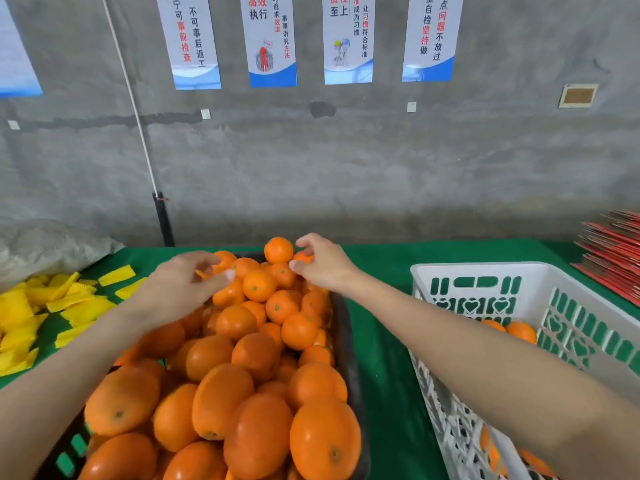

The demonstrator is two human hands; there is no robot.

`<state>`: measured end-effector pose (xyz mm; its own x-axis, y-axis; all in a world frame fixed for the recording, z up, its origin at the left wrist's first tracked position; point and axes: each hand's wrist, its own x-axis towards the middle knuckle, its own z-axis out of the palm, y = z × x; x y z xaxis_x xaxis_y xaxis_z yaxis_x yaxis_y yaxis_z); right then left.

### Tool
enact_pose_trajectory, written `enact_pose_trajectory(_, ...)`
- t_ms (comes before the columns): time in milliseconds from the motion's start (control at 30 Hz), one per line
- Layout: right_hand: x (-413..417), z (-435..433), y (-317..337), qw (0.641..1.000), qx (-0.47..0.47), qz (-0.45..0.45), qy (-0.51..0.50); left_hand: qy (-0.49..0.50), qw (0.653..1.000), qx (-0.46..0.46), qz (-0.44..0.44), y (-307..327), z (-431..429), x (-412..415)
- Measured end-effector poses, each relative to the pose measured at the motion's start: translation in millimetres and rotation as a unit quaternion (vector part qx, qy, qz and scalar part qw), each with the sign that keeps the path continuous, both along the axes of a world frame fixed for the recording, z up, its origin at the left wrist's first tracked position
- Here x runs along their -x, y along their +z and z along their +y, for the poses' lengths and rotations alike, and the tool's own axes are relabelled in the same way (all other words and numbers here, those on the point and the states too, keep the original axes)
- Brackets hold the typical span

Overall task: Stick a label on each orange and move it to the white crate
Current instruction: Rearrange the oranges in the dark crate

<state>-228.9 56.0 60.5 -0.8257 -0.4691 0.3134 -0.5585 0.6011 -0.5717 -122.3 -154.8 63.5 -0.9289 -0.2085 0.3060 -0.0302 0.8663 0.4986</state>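
A black crate point(349, 341) in the middle is heaped with several oranges point(256, 348). My right hand point(320, 263) reaches over the far end of the heap, its fingers curled round a small orange point(302, 257) that still touches the pile, just right of the topmost orange point(278, 250). My left hand point(183, 284) hovers over the pile's far left and pinches a small yellow-orange label point(201, 274) between thumb and fingers. The white crate point(485, 271) stands at the right with a few oranges point(519, 332) inside.
Yellow foam sleeves point(41, 313) lie scattered on the green tablecloth point(381, 358) at the left. A grey sack point(45, 247) sits at the back left. A stack of red cards point(613, 251) lies at the far right. A grey wall with posters stands close behind.
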Motion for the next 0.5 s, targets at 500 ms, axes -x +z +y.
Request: enact_pose_trajectory(500,135,-78,-73,0.991,-0.105,-0.068,-0.048,-0.06,0.937,0.156,-0.306,-64,-22,169)
